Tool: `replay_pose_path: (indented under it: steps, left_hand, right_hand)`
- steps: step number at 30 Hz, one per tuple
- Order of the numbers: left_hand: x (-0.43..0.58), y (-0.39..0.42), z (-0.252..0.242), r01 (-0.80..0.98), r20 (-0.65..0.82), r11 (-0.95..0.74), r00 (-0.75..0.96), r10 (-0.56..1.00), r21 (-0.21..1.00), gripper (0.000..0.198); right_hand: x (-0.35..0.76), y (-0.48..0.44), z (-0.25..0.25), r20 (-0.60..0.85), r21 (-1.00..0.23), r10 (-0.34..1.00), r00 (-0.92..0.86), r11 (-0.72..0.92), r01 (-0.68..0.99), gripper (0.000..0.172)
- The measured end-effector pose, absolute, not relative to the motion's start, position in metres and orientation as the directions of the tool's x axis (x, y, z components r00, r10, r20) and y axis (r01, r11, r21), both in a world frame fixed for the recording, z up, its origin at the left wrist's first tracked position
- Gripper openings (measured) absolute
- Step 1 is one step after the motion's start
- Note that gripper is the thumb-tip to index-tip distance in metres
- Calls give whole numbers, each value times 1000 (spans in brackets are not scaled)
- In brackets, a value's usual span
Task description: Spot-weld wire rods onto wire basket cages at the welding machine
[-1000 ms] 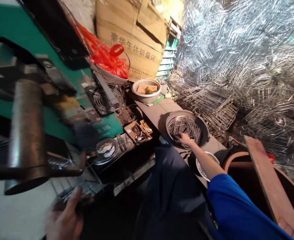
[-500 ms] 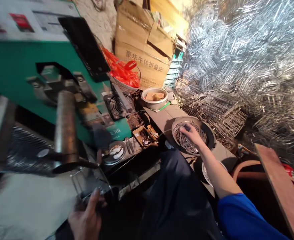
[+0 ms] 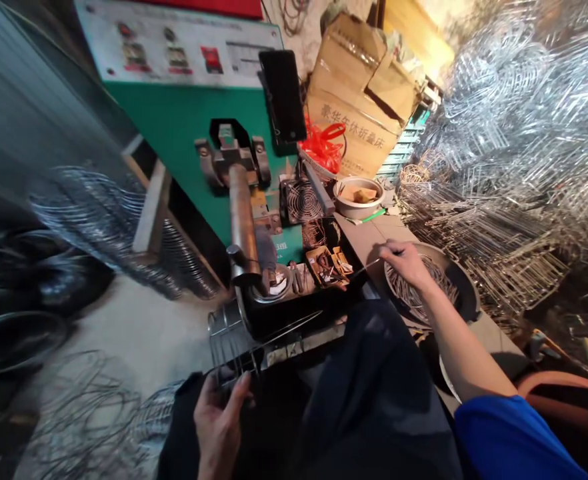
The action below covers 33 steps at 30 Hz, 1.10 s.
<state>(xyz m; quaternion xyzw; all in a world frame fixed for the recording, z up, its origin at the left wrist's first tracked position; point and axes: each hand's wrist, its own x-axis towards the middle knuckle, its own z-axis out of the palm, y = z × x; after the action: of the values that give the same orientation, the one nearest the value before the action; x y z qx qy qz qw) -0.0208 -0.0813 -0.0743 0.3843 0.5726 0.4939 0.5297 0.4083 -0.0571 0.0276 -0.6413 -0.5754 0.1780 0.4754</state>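
Observation:
My left hand point(image 3: 221, 417), low in the view, is closed around a small frame of bent metal wire point(image 3: 224, 333). A long straight part of wire reaches from near it toward the right. My right hand point(image 3: 407, 263) pinches a thin metal rod point(image 3: 370, 265) over a dark round basin point(image 3: 469, 290). Many short metal rods point(image 3: 419, 287) lie heaped in that basin. Ahead of my left hand stands a green machine point(image 3: 184, 133) with a thick metal cylinder point(image 3: 243, 220) jutting toward me.
A phone point(image 3: 283, 97) leans on the machine. Beside it are a fan grille point(image 3: 304, 200), a small box of bits point(image 3: 324, 267) and a pale bowl point(image 3: 359, 208). A cardboard box point(image 3: 351, 100) stands behind. Wire racks point(image 3: 514, 133) are piled at right; coiled wire lies at lower left.
My right hand has lifted from the rods and now pinches one. My view has turned left, so the machine and my left hand with its wire frame appear farther right.

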Motion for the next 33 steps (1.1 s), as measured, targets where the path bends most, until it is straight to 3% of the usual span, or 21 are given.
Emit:
replay_pose_path:
  steps: [4, 8, 10, 14, 18, 22, 26, 33]
  left_hand:
    - [-24, -84, -77, -114, -227, 212, -139, 964, 971, 49]
    - [-6, -85, -78, -130, -246, 232, -101, 964, 964, 49]
    - [2, -87, -79, -121, -242, 232, -69, 968, 965, 48]
    - [6, -95, -85, -115, -247, 242, -24, 969, 963, 45]
    - [9, -103, -86, -98, -241, 241, 11, 971, 966, 43]
    - [18, -105, -88, -127, -220, 224, 48, 974, 966, 42]
    - [21, -105, -89, -177, -210, 215, 49, 977, 960, 42]
    - [20, -102, -80, -234, -211, 217, 50, 976, 948, 42]
  right_hand:
    - [421, -61, 36, 414, -849, 828, 377, 202, 487, 58]
    - [407, -43, -2, 231, -927, 922, 311, 112, 358, 47]
    - [394, -31, -24, 138, -951, 940, 311, 38, 307, 50]
    - [375, -26, -43, 141, -968, 916, 374, 48, 248, 54]
    - [354, -42, -42, 98, -986, 946, 309, 51, 156, 52]
    - [326, -53, -45, 108, -985, 957, 269, 66, 159, 49]
    - [305, -52, -52, 130, -985, 969, 210, 101, 143, 57]
    - [288, -41, -58, 68, -982, 990, 121, 45, 181, 61]
